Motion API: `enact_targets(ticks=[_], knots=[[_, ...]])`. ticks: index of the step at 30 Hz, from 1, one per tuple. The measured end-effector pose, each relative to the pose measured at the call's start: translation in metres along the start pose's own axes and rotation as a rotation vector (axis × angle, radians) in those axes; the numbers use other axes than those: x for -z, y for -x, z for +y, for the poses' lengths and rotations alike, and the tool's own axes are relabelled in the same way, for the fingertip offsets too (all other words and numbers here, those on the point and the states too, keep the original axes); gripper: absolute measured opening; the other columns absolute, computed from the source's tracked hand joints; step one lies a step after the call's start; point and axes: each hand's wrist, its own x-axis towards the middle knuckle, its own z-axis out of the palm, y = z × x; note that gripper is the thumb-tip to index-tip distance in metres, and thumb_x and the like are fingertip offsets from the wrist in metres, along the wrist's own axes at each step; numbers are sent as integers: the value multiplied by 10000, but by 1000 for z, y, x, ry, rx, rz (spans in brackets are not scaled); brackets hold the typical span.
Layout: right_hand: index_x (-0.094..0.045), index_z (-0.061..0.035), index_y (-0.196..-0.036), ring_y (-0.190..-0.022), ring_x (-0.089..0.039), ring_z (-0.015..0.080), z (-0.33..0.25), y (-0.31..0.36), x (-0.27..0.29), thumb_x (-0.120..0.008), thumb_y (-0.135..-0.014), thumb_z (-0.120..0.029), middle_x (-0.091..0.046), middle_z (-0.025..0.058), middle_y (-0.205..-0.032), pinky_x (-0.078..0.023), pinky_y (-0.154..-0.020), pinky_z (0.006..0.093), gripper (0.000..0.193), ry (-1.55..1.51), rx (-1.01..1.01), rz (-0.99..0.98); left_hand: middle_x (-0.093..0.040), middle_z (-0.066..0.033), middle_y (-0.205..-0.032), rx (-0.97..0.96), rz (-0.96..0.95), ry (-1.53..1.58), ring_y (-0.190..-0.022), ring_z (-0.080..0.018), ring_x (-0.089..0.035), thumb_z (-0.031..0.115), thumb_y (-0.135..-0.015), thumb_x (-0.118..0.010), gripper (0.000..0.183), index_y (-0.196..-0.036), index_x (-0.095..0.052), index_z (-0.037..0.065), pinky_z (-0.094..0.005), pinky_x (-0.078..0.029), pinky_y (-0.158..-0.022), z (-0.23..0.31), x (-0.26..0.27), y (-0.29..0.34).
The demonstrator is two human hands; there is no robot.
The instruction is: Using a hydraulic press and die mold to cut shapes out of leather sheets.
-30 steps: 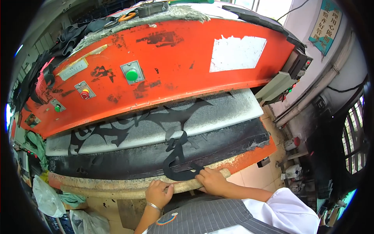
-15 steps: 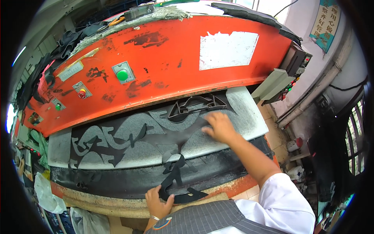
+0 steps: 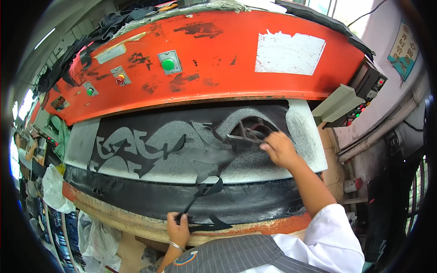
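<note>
My right hand point(image 3: 281, 149) is closed on the right end of a metal cutting die point(image 3: 248, 136), an angular open frame that looks tilted and slightly blurred. Beneath it lies a thin dark sheet point(image 3: 150, 113) with several curved cut-outs, spread over a pale grey cutting pad point(image 3: 307, 132). My left hand point(image 3: 179, 227), close to the front edge, pinches a limp black scrap strip point(image 3: 207, 225). That strip trails up toward the sheet's ragged near edge; whether they are joined I cannot tell.
Behind the pad rises a red press beam point(image 3: 218, 54) carrying a green button point(image 3: 168, 64) and a red knob point(image 3: 119, 79). A control box point(image 3: 368, 84) juts out at the right. Dark sheets point(image 3: 318, 20) are stacked on top. Plastic bags point(image 3: 98, 236) hang at the lower left.
My right hand has gone from hovering beside the die to gripping its right end, and the die has shifted and tilted. The left hand has closed on the black strip. The view has shifted.
</note>
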Motion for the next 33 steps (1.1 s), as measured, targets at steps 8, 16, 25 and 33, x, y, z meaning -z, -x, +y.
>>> enact_targets(ticks=[8, 16, 25, 33], knots=[[-574, 10, -957, -781, -454, 119, -102, 81, 17, -459, -1005, -403, -503, 21, -852, -388, -724, 272, 431, -941, -423, -87, -621, -180, -1117, 140, -224, 695, -944, -232, -649, 116, -977, -501, 353, -1285, -343, 47, -342, -546, -805, 63, -34, -21], [-584, 36, -1128, -787, -468, 138, -154, 88, -27, -457, -979, -485, -540, 62, -952, -379, -716, 292, 556, -1009, -296, -77, -519, -106, -1297, -19, -548, 724, -1179, -176, -514, 92, -932, -613, 533, -1408, -376, 50, -345, -466, -989, 80, -60, -11], [-624, -22, -736, -1147, -477, 299, -235, 42, -67, -669, -870, -305, -525, 197, -1217, -342, -997, 438, 316, -1086, -200, -225, -591, -117, -1174, -134, -348, 498, -1005, -161, -600, 105, -805, -762, 612, -1332, -471, -3, -292, -499, -856, 38, 8, -30], [-570, -29, -655, -944, -506, 338, -314, -30, -147, -777, -739, -210, -550, 138, -1036, -411, -834, 435, 287, -463, 160, -373, -690, -106, -773, -158, -367, 272, -704, -170, -670, 97, -737, -687, 350, -1080, -643, 43, -314, -523, -634, -49, 143, -103]])
